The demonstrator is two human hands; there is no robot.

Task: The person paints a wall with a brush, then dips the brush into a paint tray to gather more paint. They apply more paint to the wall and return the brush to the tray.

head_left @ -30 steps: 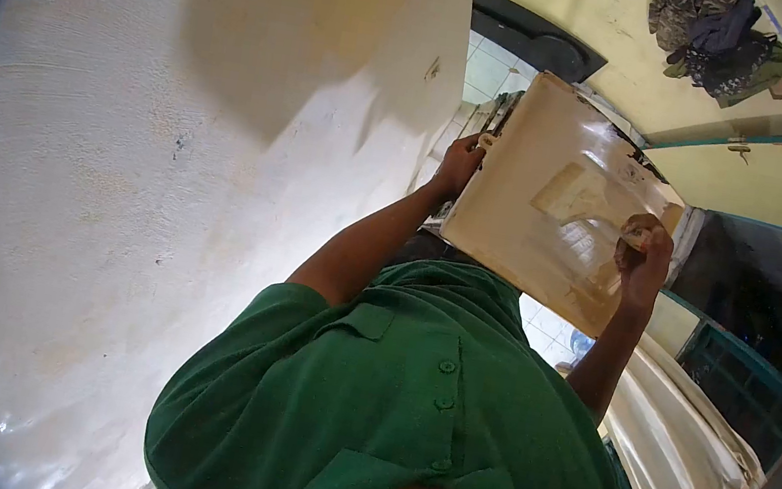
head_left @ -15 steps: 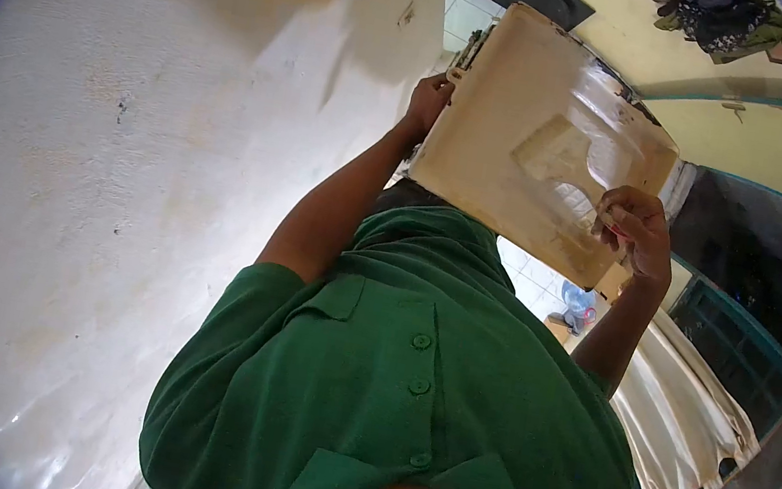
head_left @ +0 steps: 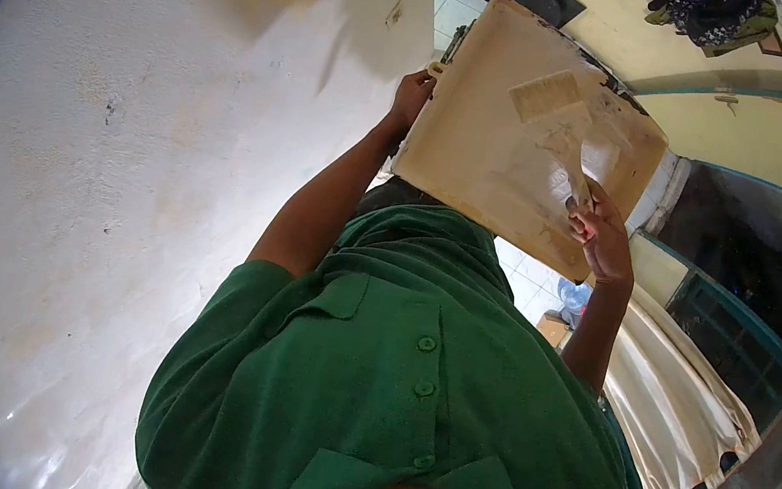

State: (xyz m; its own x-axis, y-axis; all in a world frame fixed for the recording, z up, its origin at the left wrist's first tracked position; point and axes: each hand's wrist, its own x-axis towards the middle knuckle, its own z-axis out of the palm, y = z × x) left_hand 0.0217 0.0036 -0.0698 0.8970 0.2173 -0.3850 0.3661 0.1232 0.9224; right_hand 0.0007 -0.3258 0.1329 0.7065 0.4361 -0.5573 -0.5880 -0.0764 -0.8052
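A shallow paint tray, beige inside with pale paint smears, is held up in front of me at a tilt. My left hand is closed on its left edge beside a small loop. Over the right side of the tray, my right hand grips the handle of a wide paintbrush. The brush's flat, paint-coated head points up and left, overlapping the tray's inner surface. Dark, chipped patches mark the tray's far rim.
A large white-painted wall with small pits rises close on my left. Dark patterned cloths hang at the upper right. A pale curtain and dark window panes are to the right. White floor tiles show below the tray.
My right hand has moved left and slightly down with the paintbrush, whose head now lies farther up the tray. The tray and my left hand have shifted slightly left.
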